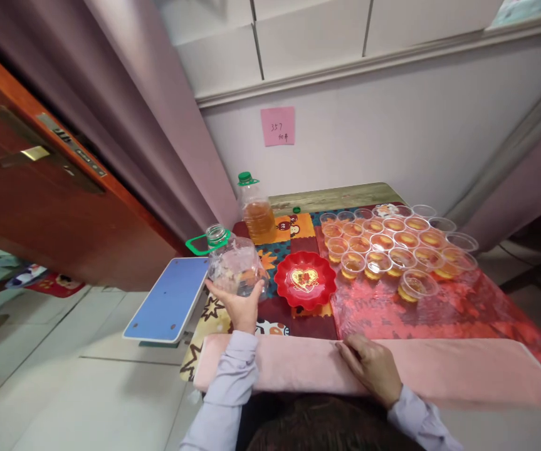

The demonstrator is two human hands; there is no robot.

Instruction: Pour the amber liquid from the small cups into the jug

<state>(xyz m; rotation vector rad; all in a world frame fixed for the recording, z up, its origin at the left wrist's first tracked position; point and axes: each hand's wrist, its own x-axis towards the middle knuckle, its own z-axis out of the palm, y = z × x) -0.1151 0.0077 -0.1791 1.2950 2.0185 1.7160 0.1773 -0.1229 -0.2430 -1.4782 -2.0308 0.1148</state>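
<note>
My left hand point(239, 308) is wrapped round the lower side of a clear plastic jug point(235, 260) with a green handle ring and an uncapped neck. Little or no liquid shows inside it. Behind stands a second jug point(258, 216), part filled with amber liquid and closed by a green cap. My right hand point(371, 366) rests on a long pink pad point(467, 366) along the table's front edge, its fingers curled together, with nothing visible in them. Between the jug and the cups sits a red scalloped bowl point(305, 282) with a gold heart design.
Rows of clear plastic cups point(383, 242) holding amber liquid cover the right side; one cup point(418, 286) stands forward of them. A loose green cap point(297, 210) lies at the back. A blue board point(169, 297) is left of the table, near a wooden door point(63, 188).
</note>
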